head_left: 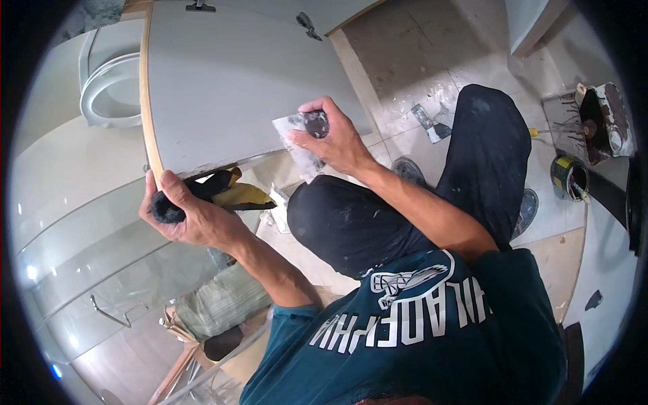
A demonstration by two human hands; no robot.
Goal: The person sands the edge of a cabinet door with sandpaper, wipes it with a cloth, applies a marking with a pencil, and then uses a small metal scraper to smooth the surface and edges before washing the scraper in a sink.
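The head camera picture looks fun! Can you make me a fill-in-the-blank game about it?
1. The flat, white-smeared tool is in the person's ____ hand.
2. The left hand holds a bundle coloured black and ____.
3. Of the picture's two side edges, the white toilet bowl is nearer the ____ one.

Missing words: right; yellow; left.

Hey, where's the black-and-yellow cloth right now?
Head view, left of centre: the cloth is in the left hand, just below the grey panel.
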